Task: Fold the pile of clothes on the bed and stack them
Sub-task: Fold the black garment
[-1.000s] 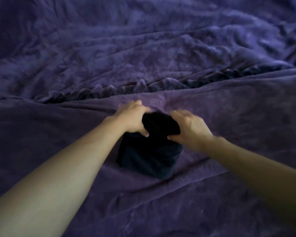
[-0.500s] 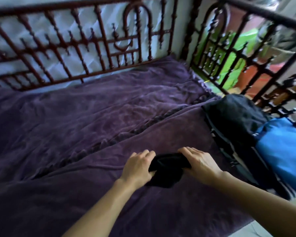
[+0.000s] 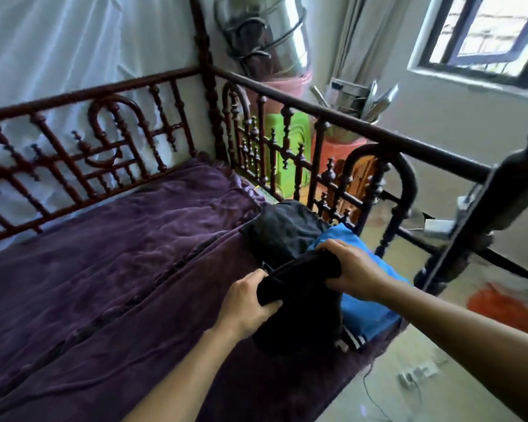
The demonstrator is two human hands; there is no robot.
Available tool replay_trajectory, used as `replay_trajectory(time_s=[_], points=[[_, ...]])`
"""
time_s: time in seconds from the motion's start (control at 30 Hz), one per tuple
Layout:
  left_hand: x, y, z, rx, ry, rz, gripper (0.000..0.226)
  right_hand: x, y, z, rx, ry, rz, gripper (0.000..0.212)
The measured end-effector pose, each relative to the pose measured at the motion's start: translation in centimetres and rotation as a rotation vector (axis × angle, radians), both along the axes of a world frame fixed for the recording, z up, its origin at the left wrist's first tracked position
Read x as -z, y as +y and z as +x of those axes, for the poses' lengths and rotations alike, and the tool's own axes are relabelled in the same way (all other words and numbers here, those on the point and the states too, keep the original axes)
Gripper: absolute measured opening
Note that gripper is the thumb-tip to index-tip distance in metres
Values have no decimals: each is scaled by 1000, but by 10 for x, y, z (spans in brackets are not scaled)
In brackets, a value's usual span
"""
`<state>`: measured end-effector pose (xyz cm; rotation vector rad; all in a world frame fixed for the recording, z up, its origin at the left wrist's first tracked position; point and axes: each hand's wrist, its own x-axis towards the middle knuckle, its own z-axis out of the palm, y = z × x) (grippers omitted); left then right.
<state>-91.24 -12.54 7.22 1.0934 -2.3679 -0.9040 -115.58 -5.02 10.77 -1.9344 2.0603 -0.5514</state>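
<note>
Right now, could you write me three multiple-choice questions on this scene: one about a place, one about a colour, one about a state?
1. Where is the blue garment? A) on the floor B) on the blanket by the railing C) on the windowsill
2. What colour is the blanket? A) green B) white C) purple
3. How is the black cloth held? A) by both hands B) by one hand only C) by no hand
1 B: it lies on the blanket beside the railing. 2 C: its whole surface is purple. 3 A: the left hand and the right hand each grip an end.
</note>
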Motion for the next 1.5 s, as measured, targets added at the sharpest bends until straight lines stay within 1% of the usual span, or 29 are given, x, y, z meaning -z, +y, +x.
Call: replay_trajectory(time_s=[0.1,0.2,0.27,0.43,0.57,0.67,0.73,0.77,0.83,0.9,0.97,1.03,1.1,1.2,1.33,1.4,1.5], points=[[-9,2,-54,2,115,114,29,-19,1,-53,74,-36,-53,64],[-17,-11,-95,-8,202,160,27,-32,-13,-90,85,-38,-98,63],[-18,-26,-116,-37,248,192,26,-36,-30,-111,85,-59,-95,62],[0,-87,-158,-117,288,277,26,-27,-99,-149,128,-84,-2,65],[32,-155,-190,-189,327,404,22,-5,-182,-175,170,-142,120,76],[64,-210,-212,-265,319,472,24,26,-254,-191,195,-132,228,83],[87,-246,-227,-362,276,474,33,55,-297,-199,226,-93,279,83],[99,-262,-233,-422,223,439,40,73,-315,-200,229,-67,282,82],[124,-283,-240,-536,69,301,49,109,-339,-198,204,-14,247,76],[152,-288,-241,-587,-112,98,52,147,-349,-190,171,74,164,69],[180,-285,-238,-539,-262,-49,50,185,-345,-183,106,188,117,60],[203,-284,-235,-457,-352,-22,49,216,-331,-177,33,288,200,57],[215,-287,-233,-391,-406,37,51,237,-317,-177,28,323,309,59],[206,-292,-230,-303,-476,84,52,236,-314,-178,26,345,358,60],[165,-284,-219,-249,-580,122,53,197,-319,-181,-25,358,433,63],[143,-273,-208,-267,-585,105,46,172,-316,-179,-29,342,399,57],[111,-251,-185,-317,-565,99,32,135,-306,-167,-66,357,269,38]])
